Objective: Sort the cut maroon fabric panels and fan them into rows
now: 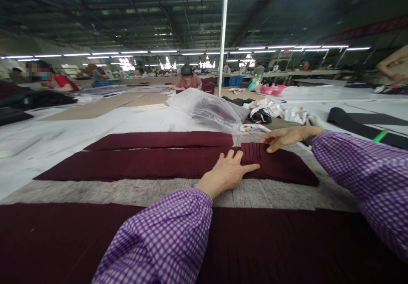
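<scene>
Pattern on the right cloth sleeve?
The right cloth sleeve is purple-and-white gingham check; head view shows it best.

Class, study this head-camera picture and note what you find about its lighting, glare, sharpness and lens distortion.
In the head view, the wide lens makes the white support pole lean and the checked left sleeve loom large; ceiling strip lights give bright, fairly even light; glare shows on the clear plastic bag; the maroon pleated cloth looks fairly sharp.

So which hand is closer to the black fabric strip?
Right: the right hand is just left of the black fabric strip; the left hand is farther left, lying flat on the maroon cloth.
</scene>
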The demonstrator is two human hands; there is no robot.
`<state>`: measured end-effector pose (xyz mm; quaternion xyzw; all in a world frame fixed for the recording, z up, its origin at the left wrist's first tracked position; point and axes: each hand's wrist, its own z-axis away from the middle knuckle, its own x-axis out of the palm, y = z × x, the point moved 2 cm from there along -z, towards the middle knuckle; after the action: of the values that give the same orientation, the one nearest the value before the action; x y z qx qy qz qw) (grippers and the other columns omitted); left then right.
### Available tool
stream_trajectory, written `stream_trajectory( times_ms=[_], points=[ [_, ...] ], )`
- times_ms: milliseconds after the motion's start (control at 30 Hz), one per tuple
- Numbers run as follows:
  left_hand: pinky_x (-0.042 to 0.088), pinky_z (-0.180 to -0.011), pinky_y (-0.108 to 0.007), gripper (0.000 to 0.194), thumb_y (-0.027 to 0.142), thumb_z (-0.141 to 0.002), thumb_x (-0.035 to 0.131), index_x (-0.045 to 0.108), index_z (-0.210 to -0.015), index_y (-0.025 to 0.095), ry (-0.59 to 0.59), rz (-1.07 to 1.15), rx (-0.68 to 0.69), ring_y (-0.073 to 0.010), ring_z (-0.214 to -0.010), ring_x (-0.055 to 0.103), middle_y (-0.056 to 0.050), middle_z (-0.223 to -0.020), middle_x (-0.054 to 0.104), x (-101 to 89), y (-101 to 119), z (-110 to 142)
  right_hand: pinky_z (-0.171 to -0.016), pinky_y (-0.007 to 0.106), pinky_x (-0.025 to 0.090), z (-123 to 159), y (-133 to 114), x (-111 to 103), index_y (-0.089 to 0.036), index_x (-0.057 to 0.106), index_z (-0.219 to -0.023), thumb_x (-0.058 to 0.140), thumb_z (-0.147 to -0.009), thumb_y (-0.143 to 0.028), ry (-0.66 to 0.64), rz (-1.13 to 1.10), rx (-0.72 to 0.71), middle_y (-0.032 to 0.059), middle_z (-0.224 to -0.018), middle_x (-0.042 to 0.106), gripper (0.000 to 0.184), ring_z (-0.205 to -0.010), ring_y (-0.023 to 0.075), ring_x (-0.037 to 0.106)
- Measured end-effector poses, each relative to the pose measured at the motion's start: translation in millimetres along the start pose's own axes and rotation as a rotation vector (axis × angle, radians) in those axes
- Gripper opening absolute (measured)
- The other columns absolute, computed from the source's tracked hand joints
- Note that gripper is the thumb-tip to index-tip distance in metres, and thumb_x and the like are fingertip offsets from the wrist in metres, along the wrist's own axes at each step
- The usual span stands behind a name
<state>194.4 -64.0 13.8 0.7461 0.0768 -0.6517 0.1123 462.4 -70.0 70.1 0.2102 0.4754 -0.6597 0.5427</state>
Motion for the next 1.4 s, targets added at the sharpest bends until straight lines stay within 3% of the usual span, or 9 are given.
stream_trajectory(
  times_ms=[100, 200, 267, 367, 500, 767, 1233, 1400],
  points=[
    [0.043, -0.103, -0.063, 0.064, 0.011, -0.096, 0.036, 0.037, -0.152, 0.041, 0.026, 0.044, -0.025, -0.039, -0.133, 0.045, -0.013, -0.142, 0.049, -0.3, -1, 0, -0.091, 0.038, 0.054, 6, 2, 3, -0.019, 0.068, -0.106, 0.065, -0.076, -0.057, -0.028, -0.046, 0.013, 0.0079, -0.105, 0.074, 0.048, -0.102, 0.0302, 0.067],
    [0.045, -0.105, -0.053, 0.057, 0.016, -0.099, 0.036, 0.033, -0.155, 0.023, 0.076, 0.114, -0.097, -0.0333, -0.127, 0.051, -0.015, -0.141, 0.054, -1.5, -9, -1, -0.093, 0.037, 0.052, 5, 3, 6, -0.018, 0.071, -0.106, 0.066, -0.076, -0.057, -0.048, -0.079, 0.02, 0.0063, -0.105, 0.075, 0.049, -0.104, 0.0305, 0.068],
    [0.046, -0.106, -0.045, 0.05, 0.02, -0.101, 0.034, 0.039, -0.15, 0.013, 0.101, 0.166, -0.148, -0.0275, -0.122, 0.056, -0.013, -0.138, 0.059, -2.2, -16, -2, -0.094, 0.037, 0.052, 3, 4, 7, -0.019, 0.073, -0.105, 0.068, -0.076, -0.057, -0.067, -0.105, 0.019, 0.005, -0.103, 0.076, 0.048, -0.104, 0.03, 0.068],
    [0.045, -0.108, -0.036, 0.041, 0.02, -0.101, 0.036, 0.056, -0.136, 0.018, 0.113, 0.223, -0.167, -0.0211, -0.119, 0.058, -0.005, -0.134, 0.064, -2.2, -24, -1, -0.095, 0.041, 0.052, 2, 4, 8, -0.017, 0.073, -0.105, 0.07, -0.081, -0.054, -0.1, -0.142, 0.006, 0.0057, -0.099, 0.076, 0.045, -0.101, 0.0272, 0.069],
    [0.043, -0.109, -0.033, 0.033, 0.023, -0.099, 0.046, 0.067, -0.125, 0.022, 0.132, 0.25, -0.143, -0.0198, -0.12, 0.057, -0.001, -0.129, 0.066, -1.1, -24, 2, -0.093, 0.045, 0.053, 3, 0, 7, -0.014, 0.07, -0.103, 0.067, -0.095, -0.045, -0.124, -0.152, -0.007, 0.0048, -0.102, 0.073, 0.032, -0.098, 0.0241, 0.069],
    [0.043, -0.11, -0.035, 0.033, 0.023, -0.097, 0.051, 0.063, -0.127, 0.019, 0.159, 0.247, -0.151, -0.0218, -0.121, 0.057, -0.004, -0.13, 0.066, -0.5, -20, 5, -0.09, 0.043, 0.056, -2, 0, 4, -0.013, 0.069, -0.104, 0.067, -0.097, -0.035, -0.16, -0.125, 0.012, 0.0038, -0.106, 0.071, 0.023, -0.097, 0.023, 0.068],
    [0.044, -0.11, -0.039, 0.046, 0.023, -0.097, 0.048, 0.051, -0.142, 0.021, 0.158, 0.216, -0.128, -0.0226, -0.123, 0.056, -0.005, -0.134, 0.063, 0.7, -20, 6, -0.09, 0.043, 0.056, -8, -7, -2, -0.013, 0.069, -0.105, 0.067, -0.097, -0.036, -0.182, -0.049, 0.007, 0.0038, -0.107, 0.07, 0.024, -0.097, 0.0235, 0.068],
    [0.047, -0.104, -0.036, 0.039, 0.022, -0.098, 0.045, 0.064, -0.132, 0.024, 0.158, 0.185, -0.084, -0.0223, -0.114, 0.057, -0.003, -0.126, 0.065, 1.2, -19, 6, -0.088, 0.042, 0.057, -9, -4, 0, -0.014, 0.068, -0.108, 0.066, -0.098, -0.036, -0.163, 0.004, 0.011, 0.0044, -0.109, 0.069, 0.025, -0.097, 0.023, 0.068]
  ],
)
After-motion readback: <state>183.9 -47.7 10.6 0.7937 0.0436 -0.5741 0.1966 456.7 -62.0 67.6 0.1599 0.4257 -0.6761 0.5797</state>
